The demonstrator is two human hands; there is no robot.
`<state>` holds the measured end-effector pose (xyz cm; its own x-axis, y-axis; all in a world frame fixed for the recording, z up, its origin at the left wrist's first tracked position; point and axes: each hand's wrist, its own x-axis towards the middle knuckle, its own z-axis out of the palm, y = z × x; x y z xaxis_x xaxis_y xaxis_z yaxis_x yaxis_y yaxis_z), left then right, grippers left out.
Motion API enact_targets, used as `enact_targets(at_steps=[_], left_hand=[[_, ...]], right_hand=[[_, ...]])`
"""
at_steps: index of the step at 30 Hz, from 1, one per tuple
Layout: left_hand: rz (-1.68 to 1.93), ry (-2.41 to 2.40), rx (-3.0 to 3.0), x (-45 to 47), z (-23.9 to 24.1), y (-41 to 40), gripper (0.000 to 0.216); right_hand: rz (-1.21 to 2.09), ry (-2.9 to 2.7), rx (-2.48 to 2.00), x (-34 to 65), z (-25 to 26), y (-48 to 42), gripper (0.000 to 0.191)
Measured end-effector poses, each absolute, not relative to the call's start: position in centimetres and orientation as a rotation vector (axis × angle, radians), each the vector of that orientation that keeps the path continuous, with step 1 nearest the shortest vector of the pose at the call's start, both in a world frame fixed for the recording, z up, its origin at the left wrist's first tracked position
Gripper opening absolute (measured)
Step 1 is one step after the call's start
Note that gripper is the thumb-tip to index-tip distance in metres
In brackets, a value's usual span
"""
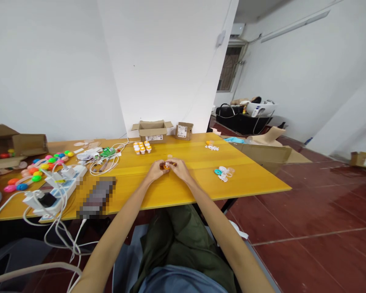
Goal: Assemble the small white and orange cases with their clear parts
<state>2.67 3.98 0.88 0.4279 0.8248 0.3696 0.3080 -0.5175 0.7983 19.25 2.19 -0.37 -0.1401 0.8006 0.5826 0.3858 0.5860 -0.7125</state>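
Observation:
Over the middle of the table, my left hand and my right hand meet with bent fingers around a small orange-and-white plastic piece. Fingers cover much of it, so its full shape is hidden. Just beyond them lies a small clear round piece. Several small orange-and-white containers stand grouped to the far left of my hands. On the right are a teal ring, white plastic parts and a clear cup. Farther back sit an orange piece and more white parts.
Two cardboard boxes, an open one and a smaller one, stand against the wall. Leftward are a phone, a power strip with tangled cables, a green circuit board and colourful balls. The table's edge runs nearby.

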Motion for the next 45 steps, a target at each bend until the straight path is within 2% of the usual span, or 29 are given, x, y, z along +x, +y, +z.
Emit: enact_targets(at_steps=[16,45], left_hand=[[0.994,0.969,2.012,2.67,0.57,4.18,0.014],[0.995,1.003,2.045,2.85,1.41,3.32,0.010]], right_hand=[[0.340,-1.844,-0.957,19.33,-0.70,2.19,0.019],[0.346,-1.840,-0.946,19.16,-0.26,1.73,0.017]])
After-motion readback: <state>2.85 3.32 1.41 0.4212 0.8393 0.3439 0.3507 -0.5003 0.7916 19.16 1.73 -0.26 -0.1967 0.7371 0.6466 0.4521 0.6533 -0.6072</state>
